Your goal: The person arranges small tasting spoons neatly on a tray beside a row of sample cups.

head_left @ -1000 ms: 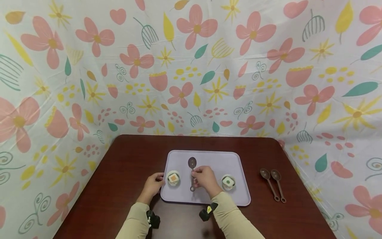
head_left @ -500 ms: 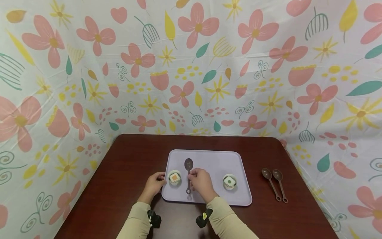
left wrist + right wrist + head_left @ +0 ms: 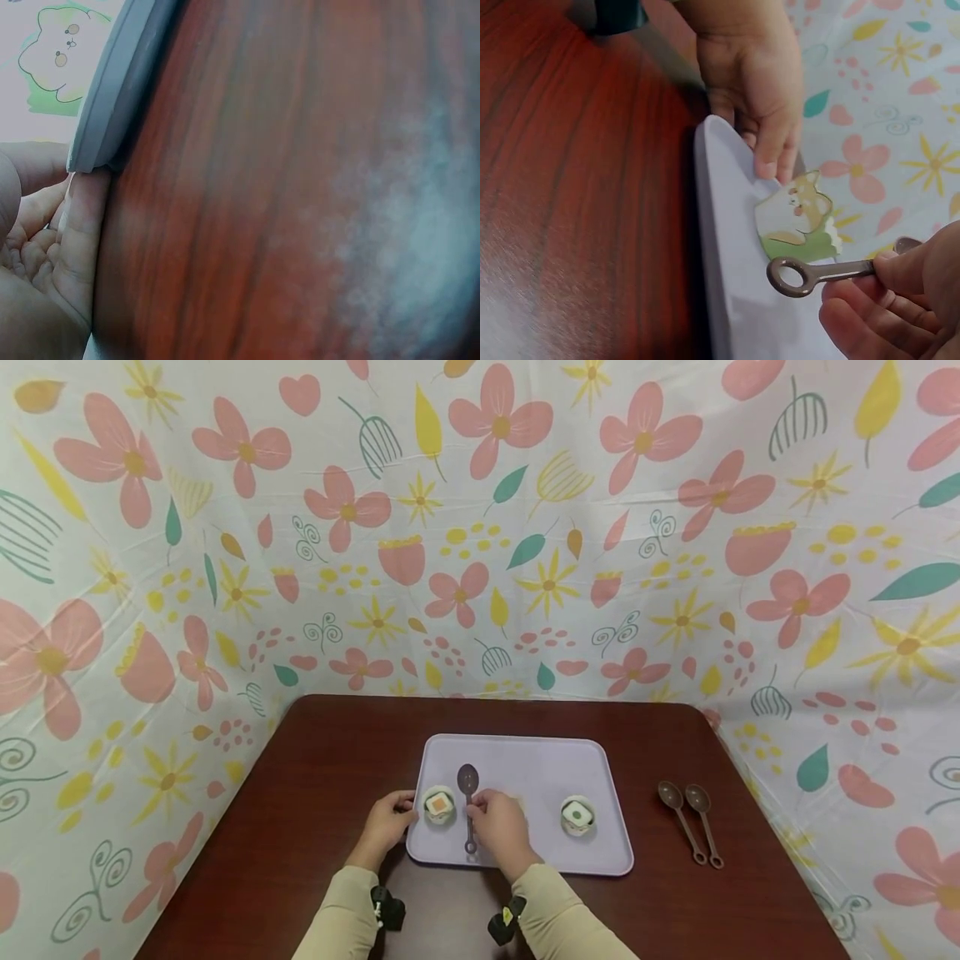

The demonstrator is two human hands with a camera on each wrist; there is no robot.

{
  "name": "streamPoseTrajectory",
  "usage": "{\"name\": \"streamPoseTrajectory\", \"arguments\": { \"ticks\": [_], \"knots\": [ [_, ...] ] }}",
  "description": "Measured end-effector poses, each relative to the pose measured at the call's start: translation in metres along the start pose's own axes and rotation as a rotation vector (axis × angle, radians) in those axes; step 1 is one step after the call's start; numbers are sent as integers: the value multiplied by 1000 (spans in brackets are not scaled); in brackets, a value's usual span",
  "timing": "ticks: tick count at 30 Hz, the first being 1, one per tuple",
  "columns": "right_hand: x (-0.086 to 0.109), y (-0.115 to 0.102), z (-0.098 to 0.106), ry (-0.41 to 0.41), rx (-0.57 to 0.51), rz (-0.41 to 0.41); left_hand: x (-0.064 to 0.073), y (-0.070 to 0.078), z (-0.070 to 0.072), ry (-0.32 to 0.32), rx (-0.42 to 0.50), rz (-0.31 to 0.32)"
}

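Note:
A pale lilac tray (image 3: 525,752) lies on the dark wood table. My left hand (image 3: 387,825) grips its left rim, thumb on top and fingers beneath in the left wrist view. My right hand (image 3: 501,827) pinches a brown spoon (image 3: 468,779) by the handle, bowl pointing away from me and ring end toward me. The spoon is just right of a small paper cup (image 3: 438,807) with a white and orange top. This cup shows an animal print (image 3: 799,217) in the right wrist view. A second cup (image 3: 577,817) with a green-dotted white top stands at the tray's right.
Two more brown spoons (image 3: 688,822) lie side by side on the table, right of the tray. A flowered cloth (image 3: 480,568) hangs behind and along both sides of the table. Something pale (image 3: 520,806) peeks out beside my right hand, mostly hidden.
My right hand has moved left and slightly toward me with the spoon, bringing it closer to the orange-topped cup. The left hand has kept its grip on the tray rim.

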State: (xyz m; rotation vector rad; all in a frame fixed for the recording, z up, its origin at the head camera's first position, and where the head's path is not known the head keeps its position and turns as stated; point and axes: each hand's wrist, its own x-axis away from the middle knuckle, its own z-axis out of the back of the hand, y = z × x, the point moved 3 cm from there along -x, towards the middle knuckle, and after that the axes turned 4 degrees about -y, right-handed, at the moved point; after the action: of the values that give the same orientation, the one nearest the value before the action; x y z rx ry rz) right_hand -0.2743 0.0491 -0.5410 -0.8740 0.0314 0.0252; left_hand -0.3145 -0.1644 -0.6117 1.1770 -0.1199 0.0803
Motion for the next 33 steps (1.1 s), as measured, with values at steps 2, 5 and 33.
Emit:
{"name": "streamPoseTrajectory", "arguments": {
  "ticks": [2,5,33],
  "knots": [
    [1,-1,-1,45,68,25,0,0,0,3,4,2],
    [3,-2,-3,84,131,64,0,0,1,-1,1,-3],
    [-1,7,-22,124,274,73,-4,-5,1,-1,-30,4]
  ]
}}
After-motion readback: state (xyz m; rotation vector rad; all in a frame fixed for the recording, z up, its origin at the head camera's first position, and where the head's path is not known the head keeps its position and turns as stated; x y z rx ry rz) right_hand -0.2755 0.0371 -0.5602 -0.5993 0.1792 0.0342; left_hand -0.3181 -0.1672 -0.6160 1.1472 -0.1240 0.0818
